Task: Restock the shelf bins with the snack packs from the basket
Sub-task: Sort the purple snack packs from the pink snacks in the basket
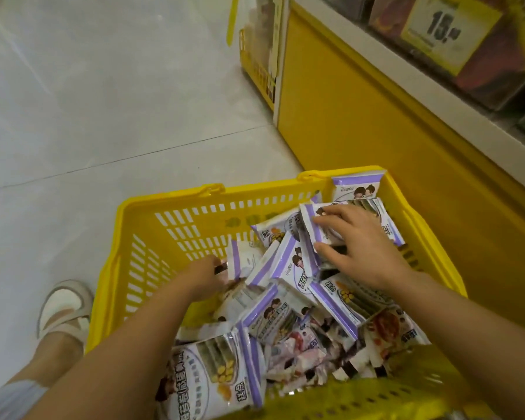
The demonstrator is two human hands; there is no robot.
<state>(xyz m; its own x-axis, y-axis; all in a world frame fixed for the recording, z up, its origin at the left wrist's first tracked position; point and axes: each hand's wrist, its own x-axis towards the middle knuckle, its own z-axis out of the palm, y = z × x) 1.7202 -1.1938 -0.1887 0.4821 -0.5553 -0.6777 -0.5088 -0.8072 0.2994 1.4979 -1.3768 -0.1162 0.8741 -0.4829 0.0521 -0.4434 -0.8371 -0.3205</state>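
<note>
Early going, I'd say: the yellow basket on the floor is heaped with snack packs. My left hand is in at the left, fingers curled on an upright pack. My right hand clamps a small stack. The shelf bins wait far right, and nearly everything is left to move.

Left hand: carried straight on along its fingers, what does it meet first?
The left hand points up and right into the basket. First in line is the white-and-purple snack pack at its fingertips, probably already touching; depth is unclear.
</note>
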